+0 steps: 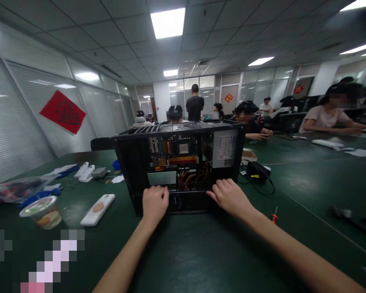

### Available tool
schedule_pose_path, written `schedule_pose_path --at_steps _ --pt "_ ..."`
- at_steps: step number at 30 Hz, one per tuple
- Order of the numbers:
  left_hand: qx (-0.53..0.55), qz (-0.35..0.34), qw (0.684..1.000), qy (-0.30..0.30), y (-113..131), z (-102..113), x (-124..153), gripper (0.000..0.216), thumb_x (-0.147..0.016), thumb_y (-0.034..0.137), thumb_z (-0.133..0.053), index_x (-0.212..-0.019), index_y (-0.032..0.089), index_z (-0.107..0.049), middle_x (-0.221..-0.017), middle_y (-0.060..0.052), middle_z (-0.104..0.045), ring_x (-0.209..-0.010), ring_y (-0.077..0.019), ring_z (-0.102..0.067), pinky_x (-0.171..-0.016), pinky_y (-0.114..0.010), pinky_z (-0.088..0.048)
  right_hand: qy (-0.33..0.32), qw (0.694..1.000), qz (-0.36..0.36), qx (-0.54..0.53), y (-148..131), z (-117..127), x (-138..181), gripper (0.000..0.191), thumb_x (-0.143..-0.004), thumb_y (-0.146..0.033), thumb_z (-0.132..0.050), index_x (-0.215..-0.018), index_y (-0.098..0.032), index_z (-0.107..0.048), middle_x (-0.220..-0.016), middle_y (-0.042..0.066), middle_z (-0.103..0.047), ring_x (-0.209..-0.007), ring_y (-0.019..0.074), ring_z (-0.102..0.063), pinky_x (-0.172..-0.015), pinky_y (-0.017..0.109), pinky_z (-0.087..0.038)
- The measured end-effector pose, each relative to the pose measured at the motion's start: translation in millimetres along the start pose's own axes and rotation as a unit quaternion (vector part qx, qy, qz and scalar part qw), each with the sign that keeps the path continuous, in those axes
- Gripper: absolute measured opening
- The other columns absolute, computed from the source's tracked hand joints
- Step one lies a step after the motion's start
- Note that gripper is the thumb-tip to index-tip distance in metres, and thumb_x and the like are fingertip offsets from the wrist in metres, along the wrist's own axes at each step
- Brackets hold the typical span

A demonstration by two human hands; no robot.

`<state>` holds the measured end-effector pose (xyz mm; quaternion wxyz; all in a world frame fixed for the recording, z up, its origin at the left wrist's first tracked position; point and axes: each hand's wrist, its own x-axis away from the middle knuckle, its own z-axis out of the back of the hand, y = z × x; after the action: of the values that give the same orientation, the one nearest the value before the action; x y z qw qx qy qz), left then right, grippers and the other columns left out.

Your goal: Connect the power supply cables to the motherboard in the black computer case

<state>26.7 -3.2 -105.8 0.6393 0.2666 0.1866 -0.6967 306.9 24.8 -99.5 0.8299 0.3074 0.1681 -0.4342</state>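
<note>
A black computer case (187, 201) stands on the green table in front of me, its open side towards me. Inside I see a circuit board (183, 147), a bundle of coloured cables (191, 180) and a silver power supply (226, 148) at upper right. My left hand (155, 205) has its fingers curled over the case's lower rail, left of the middle. On the right end of the same rail, my right hand (230, 197) is closed in a similar way. Some fingertips are hidden behind the rail.
On the left lie a white flat device (98, 209), a clear plastic cup (47, 213) and a plastic bag (18, 188). To the right are an orange-handled screwdriver (274, 217) and a black corded box (258, 171). Several people sit around the table (213, 252).
</note>
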Motion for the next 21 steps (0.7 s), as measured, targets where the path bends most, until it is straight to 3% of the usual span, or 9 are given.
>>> schedule_pose_path --at_steps 6,12,17,19,21 --pt "0.016 0.078 0.997 0.022 11.8 -3.4 -5.3 0.049 -0.099 0.034 -0.037 -0.070 0.018 -0.073 -0.078 -0.008 -0.074 -0.079 -0.0228 -0.064 -0.076 -0.038 -0.033 0.022 0.999 -0.024 0.024 -12.0 0.6 -3.4 0.037 -0.099 -0.035 -0.051 -0.075 -0.014 -0.070 -0.074 0.010 -0.066 -0.073 0.0222 -0.059 -0.069 0.035 -0.028" --pt "0.089 0.173 0.981 -0.006 -6.3 -2.2 -26.0 0.055 -0.099 0.042 -0.031 -0.070 0.024 -0.075 -0.080 -0.007 -0.075 -0.085 -0.0262 -0.067 -0.083 -0.038 -0.034 0.070 0.997 0.005 0.028 -31.9 12.2 6.9 0.027 -0.092 -0.032 -0.063 -0.074 -0.014 -0.068 -0.072 0.008 -0.064 -0.070 0.0231 -0.058 -0.069 0.037 -0.033" --pt "0.124 0.270 0.951 -0.082 -42.8 -4.0 -56.9 0.059 -0.096 0.057 -0.028 -0.084 0.028 -0.078 -0.089 -0.010 -0.075 -0.088 -0.0323 -0.067 -0.069 -0.035 -0.034 0.107 0.994 0.012 0.024 -96.0 34.3 15.0 0.021 -0.084 -0.032 -0.070 -0.077 -0.012 -0.069 -0.068 0.008 -0.064 -0.063 0.0229 -0.058 -0.066 0.038 -0.041" --pt "0.134 0.258 0.953 -0.087 -60.8 -12.1 -70.7 0.060 -0.094 0.062 -0.029 -0.085 0.027 -0.077 -0.086 -0.009 -0.074 -0.087 -0.0317 -0.066 -0.065 -0.033 -0.032 0.123 0.991 0.019 0.039 -133.6 32.1 14.8 0.030 -0.080 -0.034 -0.072 -0.087 -0.005 -0.071 -0.075 0.015 -0.069 -0.064 0.0253 -0.061 -0.066 0.041 -0.044" --pt "0.177 0.204 0.957 -0.102 -78.6 -22.9 -84.0 0.060 -0.093 0.062 -0.030 -0.083 0.024 -0.076 -0.077 -0.007 -0.071 -0.079 -0.0269 -0.066 -0.062 -0.031 -0.032 0.135 0.988 0.054 0.054 -171.1 23.6 12.4 0.050 -0.078 -0.037 -0.071 -0.103 0.006 -0.070 -0.089 0.025 -0.071 -0.075 0.0309 -0.065 -0.070 0.045 -0.047"
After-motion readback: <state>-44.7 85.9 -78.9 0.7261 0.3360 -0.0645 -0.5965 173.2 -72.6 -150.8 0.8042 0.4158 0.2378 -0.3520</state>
